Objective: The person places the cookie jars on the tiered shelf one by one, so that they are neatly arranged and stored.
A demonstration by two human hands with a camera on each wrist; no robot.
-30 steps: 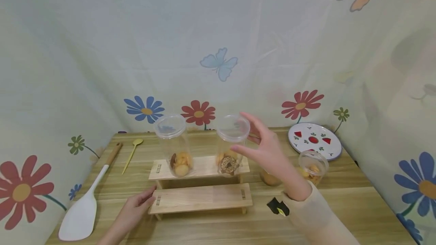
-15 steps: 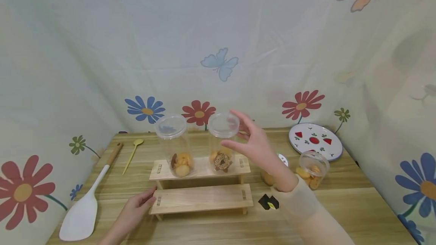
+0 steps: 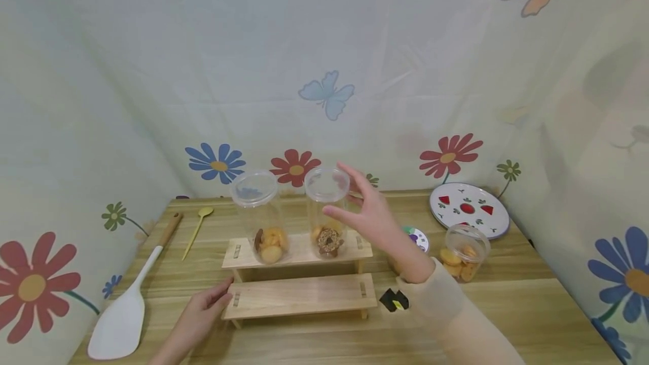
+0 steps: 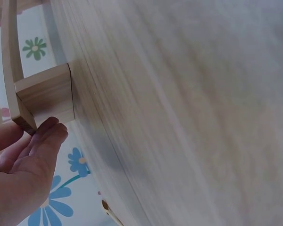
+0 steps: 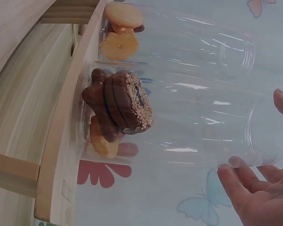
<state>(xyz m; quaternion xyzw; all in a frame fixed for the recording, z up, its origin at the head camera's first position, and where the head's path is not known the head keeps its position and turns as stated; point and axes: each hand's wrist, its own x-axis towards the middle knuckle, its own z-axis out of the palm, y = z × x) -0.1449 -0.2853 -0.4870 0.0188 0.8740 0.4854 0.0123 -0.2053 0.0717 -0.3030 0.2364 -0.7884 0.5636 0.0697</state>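
Observation:
A two-step wooden shelf (image 3: 299, 297) stands on the table. My left hand (image 3: 201, 304) pinches the left end of its lower step, thumb and fingers around the board's corner in the left wrist view. On the upper step are two tall clear lidded jars. The right-hand jar (image 3: 324, 216) holds pale cookies and a chocolate piece topped with a nutty ring. My right hand (image 3: 370, 213) reaches around this jar's upper right side; the thumb lies across the front, the fingers behind. The left-hand jar (image 3: 258, 218) contains cookies and something brown.
On the right are a small jar of cookies (image 3: 463, 252), a painted plate (image 3: 469, 210), and another round-lidded container (image 3: 417, 238) partly behind my right arm. A white spatula (image 3: 121, 314) and a yellow spoon (image 3: 198, 230) lie on the left. A patterned curtain (image 3: 324, 44) surrounds the table.
My right hand and the right-hand jar have shifted left along the upper step, nearer the other jar. The nutty ring inside has turned slightly. My left hand has stayed at the shelf.

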